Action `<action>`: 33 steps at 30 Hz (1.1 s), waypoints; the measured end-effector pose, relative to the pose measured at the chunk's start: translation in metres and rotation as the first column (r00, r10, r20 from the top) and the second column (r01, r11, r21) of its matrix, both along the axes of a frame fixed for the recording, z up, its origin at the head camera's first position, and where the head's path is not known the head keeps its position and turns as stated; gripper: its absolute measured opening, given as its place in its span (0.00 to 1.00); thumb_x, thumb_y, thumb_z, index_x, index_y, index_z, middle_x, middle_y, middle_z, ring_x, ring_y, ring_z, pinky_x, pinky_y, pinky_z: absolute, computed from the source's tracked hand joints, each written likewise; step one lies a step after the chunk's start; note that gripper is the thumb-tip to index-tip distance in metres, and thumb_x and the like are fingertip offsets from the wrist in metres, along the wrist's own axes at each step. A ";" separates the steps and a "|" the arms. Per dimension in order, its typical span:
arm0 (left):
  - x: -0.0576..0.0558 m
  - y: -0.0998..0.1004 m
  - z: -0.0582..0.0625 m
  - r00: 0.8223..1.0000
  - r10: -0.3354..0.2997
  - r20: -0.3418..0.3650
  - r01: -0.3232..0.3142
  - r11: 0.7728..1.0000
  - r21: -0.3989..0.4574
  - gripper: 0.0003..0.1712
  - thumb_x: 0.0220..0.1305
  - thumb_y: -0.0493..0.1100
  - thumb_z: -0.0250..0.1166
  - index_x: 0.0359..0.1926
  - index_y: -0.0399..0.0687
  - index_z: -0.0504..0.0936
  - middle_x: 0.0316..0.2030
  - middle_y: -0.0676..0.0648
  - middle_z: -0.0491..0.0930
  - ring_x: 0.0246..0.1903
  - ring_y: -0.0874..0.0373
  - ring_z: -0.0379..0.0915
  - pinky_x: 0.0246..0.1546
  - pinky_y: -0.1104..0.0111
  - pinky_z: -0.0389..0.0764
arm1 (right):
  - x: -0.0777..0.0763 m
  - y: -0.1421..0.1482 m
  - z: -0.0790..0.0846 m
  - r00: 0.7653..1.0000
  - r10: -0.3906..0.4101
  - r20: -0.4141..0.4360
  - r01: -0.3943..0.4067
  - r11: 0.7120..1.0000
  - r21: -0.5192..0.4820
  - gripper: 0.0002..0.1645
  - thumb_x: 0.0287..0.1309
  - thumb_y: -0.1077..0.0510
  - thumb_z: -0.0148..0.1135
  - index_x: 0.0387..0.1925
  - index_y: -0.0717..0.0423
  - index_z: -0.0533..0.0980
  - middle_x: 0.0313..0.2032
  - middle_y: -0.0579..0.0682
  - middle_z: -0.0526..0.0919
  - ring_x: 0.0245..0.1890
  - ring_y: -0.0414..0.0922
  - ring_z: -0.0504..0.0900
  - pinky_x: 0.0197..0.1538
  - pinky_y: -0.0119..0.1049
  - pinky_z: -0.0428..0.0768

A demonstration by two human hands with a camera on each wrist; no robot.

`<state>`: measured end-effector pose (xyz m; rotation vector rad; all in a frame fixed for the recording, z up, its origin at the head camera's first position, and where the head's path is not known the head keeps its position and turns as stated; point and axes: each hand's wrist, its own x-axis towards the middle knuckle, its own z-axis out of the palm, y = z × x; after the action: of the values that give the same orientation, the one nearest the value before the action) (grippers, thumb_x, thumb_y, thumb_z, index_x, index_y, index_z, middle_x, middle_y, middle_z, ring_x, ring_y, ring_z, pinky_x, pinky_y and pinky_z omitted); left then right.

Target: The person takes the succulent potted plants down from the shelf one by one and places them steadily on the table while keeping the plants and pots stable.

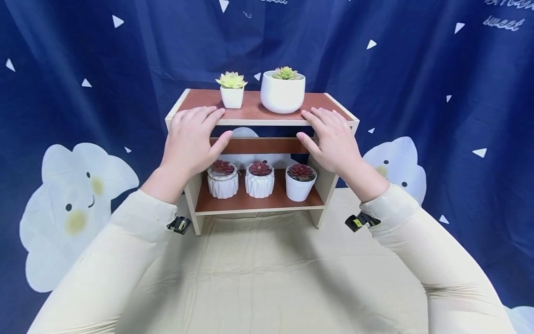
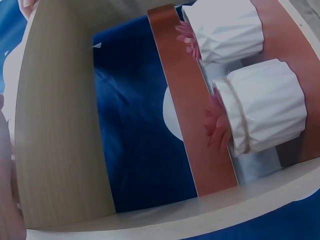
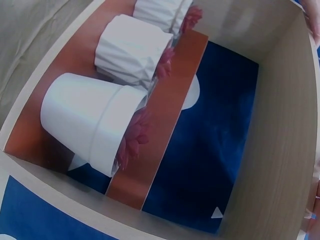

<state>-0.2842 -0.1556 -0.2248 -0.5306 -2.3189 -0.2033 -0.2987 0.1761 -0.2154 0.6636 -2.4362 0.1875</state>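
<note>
A small two-level shelf (image 1: pixel 258 122) with brown boards and pale edges stands in the middle of the head view. My left hand (image 1: pixel 189 139) rests on the left front of its top board, fingers extended. On the right front lies my right hand (image 1: pixel 333 139), likewise with extended fingers. Between and behind them are a small white square pot (image 1: pixel 232 98) with a pale green succulent and a larger round white pot (image 1: pixel 282 95) with a green succulent. The lower board bears a twine-tied white pot (image 2: pixel 265 107), a faceted white pot (image 3: pixel 131 49) and a smooth white pot (image 3: pixel 85 117), all with red succulents.
Beige cloth (image 1: pixel 267 273) covers the surface under the shelf. Behind hangs a dark blue curtain (image 1: pixel 167 41) with white triangles and smiling clouds. A brown back rail (image 1: pixel 263 145) crosses the shelf. Black wrist devices (image 1: pixel 180 225) sit at both cuffs.
</note>
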 end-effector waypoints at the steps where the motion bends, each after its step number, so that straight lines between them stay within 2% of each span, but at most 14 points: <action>1: 0.000 0.000 0.000 1.000 -0.002 -0.001 0.002 1.000 0.001 0.35 0.71 0.64 0.50 0.70 0.48 0.72 0.66 0.43 0.73 0.68 0.44 0.64 0.67 0.48 0.58 | 0.000 0.000 0.000 1.000 0.000 0.001 0.000 1.000 0.000 0.37 0.72 0.38 0.49 0.74 0.50 0.64 0.72 0.57 0.65 0.74 0.53 0.60 0.76 0.46 0.47; 9: 0.000 -0.001 0.001 1.000 -0.012 0.006 0.012 1.000 0.012 0.34 0.71 0.62 0.52 0.69 0.50 0.73 0.67 0.43 0.72 0.68 0.44 0.64 0.68 0.48 0.58 | -0.001 0.001 0.001 1.000 -0.005 0.012 0.005 1.000 -0.012 0.36 0.72 0.36 0.48 0.73 0.48 0.65 0.72 0.56 0.66 0.73 0.54 0.61 0.74 0.53 0.55; 14: 0.000 -0.002 0.000 1.000 -0.019 -0.002 0.019 1.000 0.019 0.33 0.71 0.62 0.52 0.68 0.50 0.74 0.66 0.43 0.73 0.67 0.44 0.65 0.67 0.48 0.59 | -0.002 -0.001 0.002 1.000 0.007 0.006 -0.007 1.000 -0.025 0.35 0.72 0.37 0.48 0.71 0.50 0.68 0.70 0.57 0.69 0.72 0.55 0.64 0.72 0.54 0.58; 26: 0.002 0.000 0.002 1.000 -0.027 -0.006 0.028 0.999 0.022 0.33 0.71 0.61 0.53 0.68 0.49 0.75 0.66 0.43 0.74 0.67 0.44 0.66 0.67 0.48 0.60 | -0.004 0.000 0.007 1.000 0.029 -0.005 -0.030 0.997 -0.071 0.33 0.72 0.38 0.50 0.69 0.51 0.71 0.68 0.56 0.71 0.71 0.54 0.65 0.72 0.53 0.59; 33: 0.000 0.000 0.000 1.000 -0.027 -0.011 0.028 0.999 0.026 0.33 0.71 0.62 0.52 0.68 0.50 0.74 0.66 0.43 0.73 0.67 0.44 0.65 0.66 0.49 0.60 | -0.007 -0.006 0.012 0.998 0.048 -0.041 -0.052 0.992 -0.112 0.31 0.72 0.40 0.51 0.66 0.54 0.74 0.65 0.54 0.76 0.68 0.52 0.69 0.71 0.48 0.62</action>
<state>-0.2838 -0.1560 -0.2253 -0.5495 -2.2965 -0.2432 -0.3057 0.1704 -0.2032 0.6723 -2.3543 0.3269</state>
